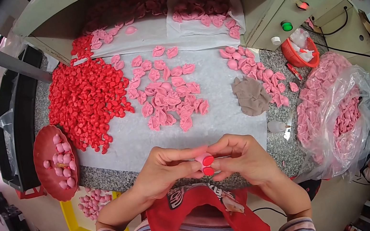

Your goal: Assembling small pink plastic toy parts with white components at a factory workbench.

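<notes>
Close to my body, above the table's near edge, both hands meet on a small pink piece point(198, 160) with two round red ends. My left hand point(165, 170) pinches it from the left, thumb and fingertips pressed together. From the right, my right hand point(240, 157) grips it the same way, by the red ends. The fingers cover much of the piece. Beyond my hands, folded pink pieces point(168, 100) lie heaped on a white sheet point(122, 147). To their left spreads a big pile of small red pieces point(88, 99). A crumpled grey-brown cloth point(250, 96) rests at right.
A red scalloped dish point(45, 174) of pink balls stands at left, above a yellow tray point(72, 220). A clear bag point(365, 121) of pink pieces fills the right side. An orange basket point(289, 53) and a machine with a green button point(286, 26) stand behind.
</notes>
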Available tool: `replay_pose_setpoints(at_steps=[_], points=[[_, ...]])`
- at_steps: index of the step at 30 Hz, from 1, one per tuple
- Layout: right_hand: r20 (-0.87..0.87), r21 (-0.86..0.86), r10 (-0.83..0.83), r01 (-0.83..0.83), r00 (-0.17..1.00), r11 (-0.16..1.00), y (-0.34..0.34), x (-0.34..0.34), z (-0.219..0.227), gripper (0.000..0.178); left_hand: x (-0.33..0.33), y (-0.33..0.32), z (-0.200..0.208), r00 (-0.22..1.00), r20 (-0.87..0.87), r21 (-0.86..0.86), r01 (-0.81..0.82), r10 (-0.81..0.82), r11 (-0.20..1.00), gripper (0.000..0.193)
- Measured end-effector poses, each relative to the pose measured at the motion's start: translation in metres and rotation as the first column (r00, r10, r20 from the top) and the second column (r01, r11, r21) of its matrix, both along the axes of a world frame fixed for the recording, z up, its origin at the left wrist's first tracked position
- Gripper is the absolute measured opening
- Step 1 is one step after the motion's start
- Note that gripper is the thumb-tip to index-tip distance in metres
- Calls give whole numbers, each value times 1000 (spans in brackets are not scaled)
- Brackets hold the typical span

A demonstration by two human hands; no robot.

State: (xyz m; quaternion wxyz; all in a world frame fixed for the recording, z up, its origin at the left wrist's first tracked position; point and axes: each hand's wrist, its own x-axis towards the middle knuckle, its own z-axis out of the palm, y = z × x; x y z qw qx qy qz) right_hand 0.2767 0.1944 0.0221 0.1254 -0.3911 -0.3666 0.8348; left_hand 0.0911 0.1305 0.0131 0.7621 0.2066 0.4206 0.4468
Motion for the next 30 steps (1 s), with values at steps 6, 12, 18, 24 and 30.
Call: replay_pose_setpoints(at_steps=[6, 12, 18, 24, 30], points=[[0, 5, -41, 41, 999, 999, 1, -4, -9, 19, -2, 3, -9, 998, -58, 17, 3, -2, 1000, 24], [5, 10, -59, 59, 998, 998, 2, -5, -22, 19, -2, 7, -16, 995, -97, 45, 14, -9, 999, 24], [2, -1, -77, 77, 997, 997, 3, -4, -26, 18, 0, 10, -18, 993, -116, 34, 22, -17, 999, 24], [11, 8, -87, 87, 996, 996, 5, -1, -28, 18, 4, 12, -19, 994, -111, 28, 13, -10, 1000, 25], [8, 22, -95, 95, 995, 995, 7, 3, -26, 18, 11, 15, -15, 989, -146, 30, 0, 4, 1000, 25]])
